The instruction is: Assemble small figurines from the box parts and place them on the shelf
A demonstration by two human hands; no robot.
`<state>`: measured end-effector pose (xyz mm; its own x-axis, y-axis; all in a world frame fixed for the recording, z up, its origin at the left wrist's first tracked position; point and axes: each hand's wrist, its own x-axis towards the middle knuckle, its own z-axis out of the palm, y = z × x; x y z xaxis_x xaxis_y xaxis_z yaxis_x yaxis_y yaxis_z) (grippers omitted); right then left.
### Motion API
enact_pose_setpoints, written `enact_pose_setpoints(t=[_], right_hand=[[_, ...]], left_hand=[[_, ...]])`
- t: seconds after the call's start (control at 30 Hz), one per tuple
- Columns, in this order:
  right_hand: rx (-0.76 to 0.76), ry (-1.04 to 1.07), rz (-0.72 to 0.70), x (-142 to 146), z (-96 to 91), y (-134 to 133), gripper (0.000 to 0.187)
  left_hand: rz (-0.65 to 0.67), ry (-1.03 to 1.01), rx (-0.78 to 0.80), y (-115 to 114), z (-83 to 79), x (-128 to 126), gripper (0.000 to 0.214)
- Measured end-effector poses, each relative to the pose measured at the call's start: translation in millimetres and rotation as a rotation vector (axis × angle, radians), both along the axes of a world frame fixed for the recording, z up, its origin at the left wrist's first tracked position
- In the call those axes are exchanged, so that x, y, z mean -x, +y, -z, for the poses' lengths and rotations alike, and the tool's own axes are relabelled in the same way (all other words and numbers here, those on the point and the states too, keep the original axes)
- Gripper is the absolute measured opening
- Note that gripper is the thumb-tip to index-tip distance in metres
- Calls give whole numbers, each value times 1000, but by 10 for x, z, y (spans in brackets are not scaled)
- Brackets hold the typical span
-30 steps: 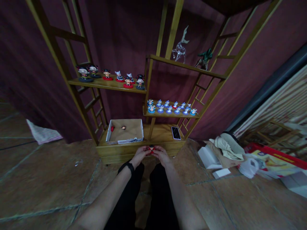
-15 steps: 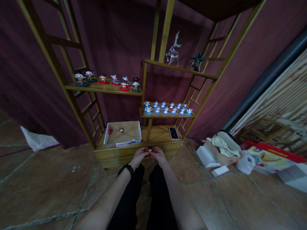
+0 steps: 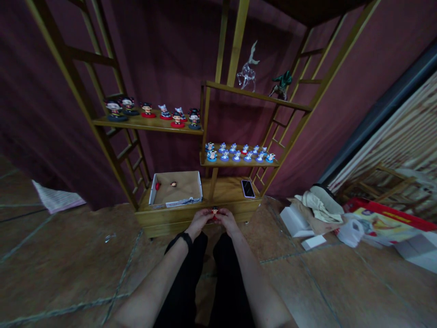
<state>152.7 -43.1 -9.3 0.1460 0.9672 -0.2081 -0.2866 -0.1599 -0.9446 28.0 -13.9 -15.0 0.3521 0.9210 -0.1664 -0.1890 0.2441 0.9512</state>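
Between my two hands is a small figurine [image 3: 215,211] with black hair and a red lower part. My left hand [image 3: 199,220] grips it from the left, fingers closed. From the other side my right hand [image 3: 228,219] holds it too, its fingers also closed. Both hands are just in front of the wooden shelf unit's low base [image 3: 177,219]. Behind them on that base stands a shallow cardboard box [image 3: 184,187]. Inside it lie a red piece [image 3: 157,186] and a small figurine head [image 3: 174,184].
Several figurines [image 3: 148,110] stand on the upper left shelf, and several small blue and white ones [image 3: 236,156] on the middle shelf. A glass deer [image 3: 247,75] and a dark green statuette [image 3: 282,85] stand higher. A phone [image 3: 248,188] lies right. White boxes [image 3: 296,222] sit on the floor.
The figurine in my hands is tipped a little more upright and shows more of its face. My view has shifted slightly; both hands keep their hold.
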Motion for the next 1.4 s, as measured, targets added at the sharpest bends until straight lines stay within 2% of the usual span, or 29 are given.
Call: enact_pose_setpoints(t=[0.13,0.37,0.67,0.83,1.03,1.4], right_hand=[[5,1,18,-9,68,27,27],[12,-23,-47,-26,112,71,28],[19,3,-54,-62,61,76,31],[51,-8,-50,-91,72,86,31],[52,1,-54,-136,116,95,33],[26,-16,-49,-148,134,81,35]], left_hand=[[4,-36,2,26,56,-3,30],[-53,25,16,60,145,10,19],[-82,-17,12,130,259,-12,24],[-44,-21,47,155,298,-26,25],[-22,10,64,156,271,-36,26],[-74,10,54,79,143,-74,24]])
